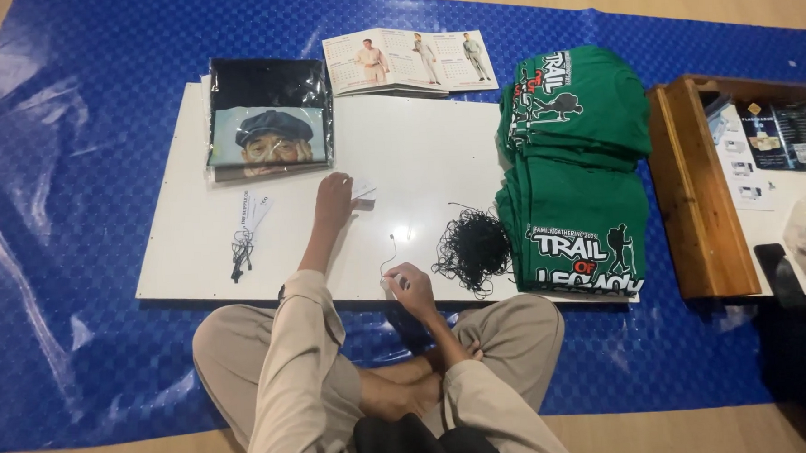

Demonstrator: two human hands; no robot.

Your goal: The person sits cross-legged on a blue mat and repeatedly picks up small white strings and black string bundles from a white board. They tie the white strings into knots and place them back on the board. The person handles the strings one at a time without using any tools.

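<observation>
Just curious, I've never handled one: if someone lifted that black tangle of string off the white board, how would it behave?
The black tangle of string would probably sag limply, since loose loops stray from its edges. It looks very light. Strands may snag and trail, like the one the right hand pinches.

Folded green shirts (pixel 574 169) stacked right of centre; wooden tray (pixel 696 196) far right; calendar (pixel 409 61) top centre.

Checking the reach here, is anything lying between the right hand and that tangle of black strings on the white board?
Nothing visible: bare white board lies between the right hand and the black string pile.
</observation>
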